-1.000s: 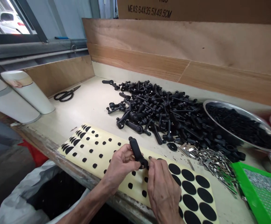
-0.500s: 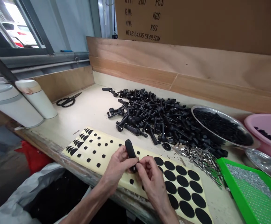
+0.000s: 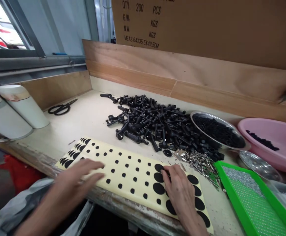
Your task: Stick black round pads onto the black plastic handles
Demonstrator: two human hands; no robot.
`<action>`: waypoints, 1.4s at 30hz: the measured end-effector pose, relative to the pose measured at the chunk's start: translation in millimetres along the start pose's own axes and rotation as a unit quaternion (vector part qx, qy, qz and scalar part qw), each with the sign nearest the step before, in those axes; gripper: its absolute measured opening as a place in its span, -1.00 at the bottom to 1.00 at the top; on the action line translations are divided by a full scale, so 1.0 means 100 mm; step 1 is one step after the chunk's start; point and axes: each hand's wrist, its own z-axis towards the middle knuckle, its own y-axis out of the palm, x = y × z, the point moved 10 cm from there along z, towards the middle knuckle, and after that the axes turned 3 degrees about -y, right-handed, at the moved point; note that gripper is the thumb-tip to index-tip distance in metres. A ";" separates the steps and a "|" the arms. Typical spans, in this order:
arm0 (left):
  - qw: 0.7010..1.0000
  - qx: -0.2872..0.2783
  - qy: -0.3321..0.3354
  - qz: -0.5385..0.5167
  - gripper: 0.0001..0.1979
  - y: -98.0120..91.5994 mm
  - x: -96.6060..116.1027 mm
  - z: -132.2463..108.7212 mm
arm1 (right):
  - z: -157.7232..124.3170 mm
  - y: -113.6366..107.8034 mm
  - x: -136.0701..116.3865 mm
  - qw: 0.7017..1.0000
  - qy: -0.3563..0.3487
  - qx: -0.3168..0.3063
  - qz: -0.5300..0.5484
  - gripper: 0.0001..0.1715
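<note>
My left hand [image 3: 77,175] lies flat with its fingers spread over the left part of a cream backing sheet of black adhesive dots [image 3: 130,174], holding nothing. My right hand [image 3: 179,193] rests on the sheet's large black discs, its fingertips close together at the edge of one disc [image 3: 159,168]. I cannot tell whether those fingers pinch that disc. Neither hand holds a black handle. A heap of black plastic clamping levers [image 3: 153,126] lies beyond the sheet, out of reach of my fingertips.
A steel bowl of black parts [image 3: 216,131], a pink basin [image 3: 268,154], loose metal clips [image 3: 199,163] and a green tray [image 3: 228,183] stand to the right. Scissors [image 3: 60,109] and white cylinders [image 3: 22,106] are left; a plastic-lined bin [image 3: 47,196] sits below the bench edge.
The black lever held between my hands is gone from them. My left hand has moved left across the sheet, my right hand has dropped onto the large discs, and the view has shifted.
</note>
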 end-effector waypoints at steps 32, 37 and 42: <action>0.980 -0.170 0.017 -0.102 -0.87 1.68 0.63 0.53 | -0.03 0.17 0.19 0.847 0.201 -0.025 0.492 -0.61; 0.966 -0.174 -0.075 -0.179 -0.86 1.54 0.47 0.54 | 0.03 0.14 0.10 0.825 0.232 -0.013 0.515 -0.47; 0.962 -0.167 -0.083 -0.200 -0.87 1.48 0.45 0.51 | 0.11 0.16 -0.13 0.839 0.195 -0.045 0.506 -0.64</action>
